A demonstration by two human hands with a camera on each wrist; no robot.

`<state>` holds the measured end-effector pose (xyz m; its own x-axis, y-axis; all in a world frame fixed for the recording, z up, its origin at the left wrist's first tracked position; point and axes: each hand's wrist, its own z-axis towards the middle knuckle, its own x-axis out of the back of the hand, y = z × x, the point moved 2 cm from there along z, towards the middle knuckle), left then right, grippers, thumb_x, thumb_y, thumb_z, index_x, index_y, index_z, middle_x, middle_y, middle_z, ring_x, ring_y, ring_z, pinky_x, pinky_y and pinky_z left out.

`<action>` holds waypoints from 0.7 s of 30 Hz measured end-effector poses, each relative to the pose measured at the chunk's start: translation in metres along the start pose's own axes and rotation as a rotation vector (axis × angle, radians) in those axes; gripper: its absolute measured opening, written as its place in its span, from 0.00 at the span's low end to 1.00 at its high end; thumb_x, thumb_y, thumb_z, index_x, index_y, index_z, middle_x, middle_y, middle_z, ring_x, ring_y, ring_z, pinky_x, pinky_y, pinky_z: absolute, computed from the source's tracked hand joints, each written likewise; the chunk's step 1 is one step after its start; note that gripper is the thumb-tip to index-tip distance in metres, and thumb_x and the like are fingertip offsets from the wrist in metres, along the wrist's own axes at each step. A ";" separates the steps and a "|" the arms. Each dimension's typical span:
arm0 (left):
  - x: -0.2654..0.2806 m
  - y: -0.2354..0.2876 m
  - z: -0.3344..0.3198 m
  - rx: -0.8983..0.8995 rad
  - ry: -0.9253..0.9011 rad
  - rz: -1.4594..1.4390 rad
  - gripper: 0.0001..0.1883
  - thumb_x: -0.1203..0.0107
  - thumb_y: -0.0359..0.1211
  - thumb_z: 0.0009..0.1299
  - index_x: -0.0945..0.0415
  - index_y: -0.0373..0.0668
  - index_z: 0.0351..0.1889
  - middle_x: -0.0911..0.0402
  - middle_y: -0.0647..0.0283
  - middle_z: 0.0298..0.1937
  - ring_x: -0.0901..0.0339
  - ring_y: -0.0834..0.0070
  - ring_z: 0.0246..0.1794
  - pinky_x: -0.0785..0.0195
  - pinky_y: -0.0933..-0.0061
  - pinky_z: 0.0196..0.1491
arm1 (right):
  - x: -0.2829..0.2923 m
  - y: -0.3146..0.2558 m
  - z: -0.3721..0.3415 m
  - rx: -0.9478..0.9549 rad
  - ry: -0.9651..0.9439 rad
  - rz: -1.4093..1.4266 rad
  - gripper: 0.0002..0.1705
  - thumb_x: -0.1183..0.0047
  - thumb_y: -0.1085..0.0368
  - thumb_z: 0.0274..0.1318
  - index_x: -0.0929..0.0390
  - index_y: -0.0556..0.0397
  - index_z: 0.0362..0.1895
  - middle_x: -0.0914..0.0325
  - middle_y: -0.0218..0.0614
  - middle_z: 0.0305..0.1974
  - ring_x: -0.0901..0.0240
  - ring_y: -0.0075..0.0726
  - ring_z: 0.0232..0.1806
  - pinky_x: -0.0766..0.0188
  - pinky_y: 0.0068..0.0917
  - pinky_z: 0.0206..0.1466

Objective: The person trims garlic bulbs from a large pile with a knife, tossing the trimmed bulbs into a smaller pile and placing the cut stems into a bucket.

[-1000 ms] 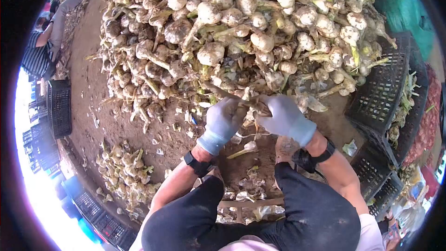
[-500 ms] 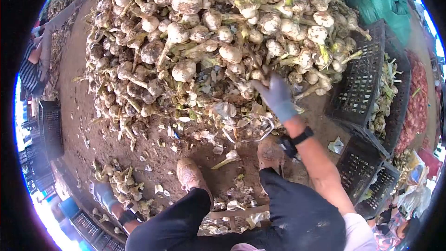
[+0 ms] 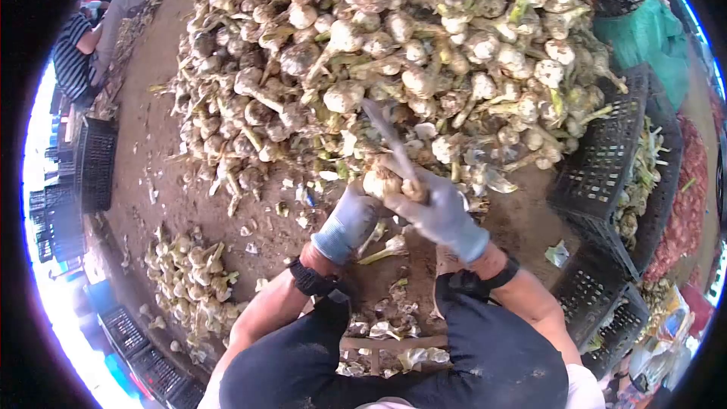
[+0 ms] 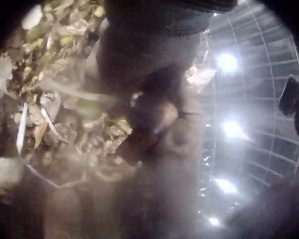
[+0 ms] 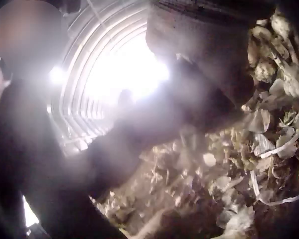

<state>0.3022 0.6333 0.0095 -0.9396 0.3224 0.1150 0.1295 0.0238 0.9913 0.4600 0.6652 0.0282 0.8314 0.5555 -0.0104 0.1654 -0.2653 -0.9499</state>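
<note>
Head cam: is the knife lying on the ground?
No, the right hand grips the knife, next to the garlic bulb held in the left hand.

I can see the left arm [image 3: 269, 307] and the right arm [image 3: 526, 303] reach forward and in. The left hand [image 3: 352, 218] and the right hand [image 3: 441, 217], both gloved and curled, are close together in front.
</note>
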 end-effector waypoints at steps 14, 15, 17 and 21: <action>0.000 -0.040 -0.018 -0.044 0.210 0.453 0.17 0.50 0.25 0.59 0.25 0.42 0.48 0.21 0.57 0.39 0.26 0.63 0.43 0.34 0.63 0.47 | -0.003 0.012 0.003 0.354 0.006 -1.150 0.22 0.42 0.64 0.35 0.28 0.55 0.41 0.25 0.39 0.25 0.26 0.45 0.20 0.30 0.38 0.21; 0.001 -0.045 -0.021 -0.001 0.134 0.503 0.16 0.49 0.26 0.59 0.26 0.41 0.47 0.22 0.57 0.41 0.26 0.61 0.42 0.34 0.63 0.47 | -0.003 0.017 0.005 0.388 -0.003 -1.159 0.21 0.43 0.65 0.35 0.28 0.55 0.40 0.25 0.39 0.24 0.26 0.45 0.19 0.31 0.38 0.20; 0.002 -0.050 -0.024 0.082 -0.020 0.600 0.15 0.49 0.27 0.60 0.26 0.40 0.46 0.23 0.57 0.44 0.27 0.59 0.42 0.34 0.63 0.47 | 0.003 0.027 0.006 0.399 0.003 -1.128 0.20 0.44 0.66 0.36 0.28 0.56 0.40 0.25 0.39 0.24 0.27 0.44 0.19 0.31 0.38 0.20; -0.006 -0.034 -0.024 -0.228 0.106 0.896 0.15 0.48 0.26 0.61 0.27 0.37 0.47 0.22 0.60 0.42 0.24 0.67 0.39 0.31 0.69 0.45 | 0.018 0.045 0.010 0.487 0.068 -1.148 0.16 0.47 0.69 0.36 0.28 0.56 0.36 0.26 0.40 0.21 0.28 0.43 0.17 0.33 0.38 0.18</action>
<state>0.2952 0.6076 -0.0235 -0.5445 0.0423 0.8377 0.7658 -0.3825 0.5170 0.4776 0.6710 -0.0176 0.3650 0.2278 0.9027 0.6115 0.6725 -0.4169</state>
